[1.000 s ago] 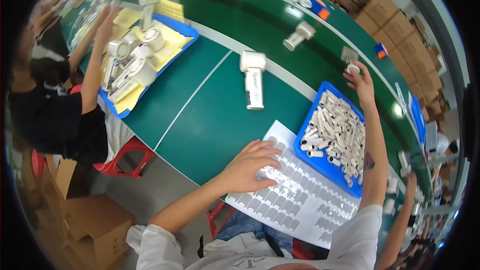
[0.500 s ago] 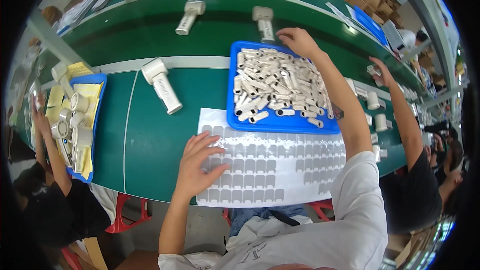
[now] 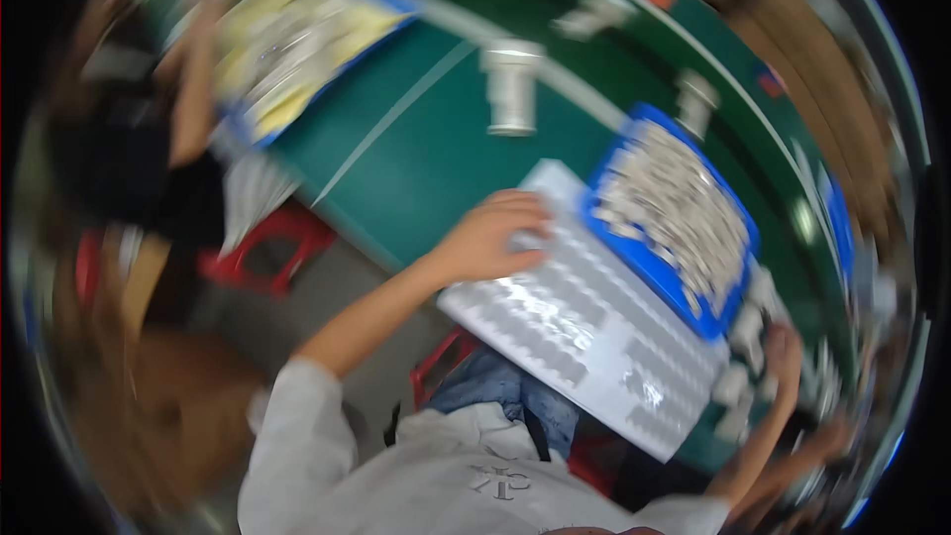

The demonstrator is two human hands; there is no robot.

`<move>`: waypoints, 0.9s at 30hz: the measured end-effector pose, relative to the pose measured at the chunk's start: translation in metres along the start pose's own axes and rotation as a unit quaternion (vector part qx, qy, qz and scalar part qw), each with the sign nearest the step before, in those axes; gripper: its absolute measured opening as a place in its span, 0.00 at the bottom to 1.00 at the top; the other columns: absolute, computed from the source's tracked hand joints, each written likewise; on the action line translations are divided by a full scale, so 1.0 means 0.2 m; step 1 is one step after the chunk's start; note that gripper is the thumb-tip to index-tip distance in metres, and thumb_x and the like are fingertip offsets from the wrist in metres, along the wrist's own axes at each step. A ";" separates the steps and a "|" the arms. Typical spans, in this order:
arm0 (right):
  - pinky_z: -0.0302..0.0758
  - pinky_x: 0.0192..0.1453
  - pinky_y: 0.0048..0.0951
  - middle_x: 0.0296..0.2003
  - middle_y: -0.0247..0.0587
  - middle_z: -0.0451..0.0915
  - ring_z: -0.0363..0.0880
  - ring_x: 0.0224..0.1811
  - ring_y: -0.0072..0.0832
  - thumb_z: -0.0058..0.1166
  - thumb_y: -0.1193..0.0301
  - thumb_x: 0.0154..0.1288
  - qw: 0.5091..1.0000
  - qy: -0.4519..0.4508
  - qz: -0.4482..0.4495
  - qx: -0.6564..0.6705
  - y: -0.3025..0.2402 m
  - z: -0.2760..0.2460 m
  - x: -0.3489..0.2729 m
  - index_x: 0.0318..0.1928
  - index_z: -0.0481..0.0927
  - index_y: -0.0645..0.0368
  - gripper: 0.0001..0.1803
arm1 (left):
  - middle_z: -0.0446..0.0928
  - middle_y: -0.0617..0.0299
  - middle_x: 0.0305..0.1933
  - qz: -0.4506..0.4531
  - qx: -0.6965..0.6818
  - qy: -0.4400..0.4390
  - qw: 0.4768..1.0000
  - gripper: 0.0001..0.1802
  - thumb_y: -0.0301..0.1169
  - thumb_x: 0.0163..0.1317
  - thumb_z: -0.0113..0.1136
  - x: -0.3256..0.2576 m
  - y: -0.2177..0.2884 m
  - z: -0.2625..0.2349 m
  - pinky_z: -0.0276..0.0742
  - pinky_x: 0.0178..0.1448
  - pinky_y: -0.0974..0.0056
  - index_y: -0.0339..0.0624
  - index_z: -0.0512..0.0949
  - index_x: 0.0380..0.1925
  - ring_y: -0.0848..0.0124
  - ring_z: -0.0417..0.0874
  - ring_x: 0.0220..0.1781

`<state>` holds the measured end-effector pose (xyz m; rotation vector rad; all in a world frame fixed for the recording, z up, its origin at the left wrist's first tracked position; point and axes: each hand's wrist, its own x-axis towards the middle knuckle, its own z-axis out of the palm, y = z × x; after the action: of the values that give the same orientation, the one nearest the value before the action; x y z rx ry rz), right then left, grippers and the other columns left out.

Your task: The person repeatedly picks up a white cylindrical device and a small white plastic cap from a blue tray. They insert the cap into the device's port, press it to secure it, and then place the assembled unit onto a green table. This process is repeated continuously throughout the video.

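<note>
A white sheet of grey adhesive pieces (image 3: 555, 322) lies along the table's near edge, some rows partly bare. My left hand (image 3: 492, 238) is over the sheet's left end, fingers stretched and thumb apart, holding nothing visible. Beyond the sheet, a blue tray (image 3: 634, 263) is heaped with small white elongated parts (image 3: 684, 208). My right hand (image 3: 783, 362) reaches far right, beside several white pieces (image 3: 733, 391); blur hides its fingers and anything in them. A white handheld device (image 3: 511, 89) with a wide head and straight handle lies left of the tray.
Two more white devices (image 3: 594, 15) lie farther back on the green table (image 3: 416, 149). At left, a co-worker's arm (image 3: 193, 89) is near a blue tray with yellow lining (image 3: 287, 109). Another person's forearm (image 3: 812, 446) is at lower right. A red stool (image 3: 277, 248) stands below.
The view has swung and tilted, and is now blurred. My right hand has gone from beside the device behind the tray to the white pieces at right. My left hand stays by the sheet.
</note>
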<state>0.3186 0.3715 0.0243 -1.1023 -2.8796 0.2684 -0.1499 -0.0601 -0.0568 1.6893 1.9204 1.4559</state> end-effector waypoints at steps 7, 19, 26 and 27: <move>0.67 0.67 0.37 0.55 0.52 0.76 0.73 0.61 0.40 0.59 0.78 0.53 0.994 -0.064 -0.028 0.081 0.13 0.16 -0.01 0.62 0.69 0.70 0.33 | 0.81 0.60 0.44 0.027 -0.046 0.037 0.998 0.11 0.33 0.47 0.71 -0.01 0.01 0.03 0.70 0.61 0.55 0.43 0.82 0.30 0.56 0.77 0.56; 0.67 0.60 0.32 0.53 0.47 0.74 0.72 0.55 0.32 0.62 0.78 0.57 0.985 0.108 -0.058 0.120 -0.59 -0.17 -0.15 0.59 0.69 0.68 0.29 | 0.83 0.58 0.41 0.044 -0.059 0.053 0.996 0.17 0.41 0.54 0.71 0.07 0.21 -0.05 0.76 0.50 0.59 0.44 0.82 0.40 0.60 0.82 0.45; 0.70 0.50 0.32 0.43 0.47 0.68 0.72 0.44 0.42 0.59 0.80 0.37 0.958 0.080 -0.250 0.117 -1.38 -0.07 -0.14 0.47 0.73 0.67 0.28 | 0.85 0.65 0.34 -0.076 -0.229 0.307 0.920 0.12 0.33 0.58 0.67 -0.17 0.52 -0.38 0.77 0.38 0.67 0.42 0.82 0.42 0.78 0.84 0.33; 0.70 0.50 0.33 0.42 0.47 0.68 0.72 0.43 0.42 0.60 0.80 0.38 0.949 0.063 -0.256 0.171 -1.46 0.02 -0.09 0.46 0.73 0.67 0.27 | 0.84 0.66 0.35 -0.099 -0.150 0.258 0.949 0.14 0.33 0.59 0.67 -0.21 0.51 -0.36 0.76 0.38 0.67 0.43 0.81 0.44 0.77 0.84 0.35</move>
<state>0.1390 0.1459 0.0722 -0.2883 -2.7303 0.6082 -0.1195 -0.1476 0.0375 1.0170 1.8904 2.1246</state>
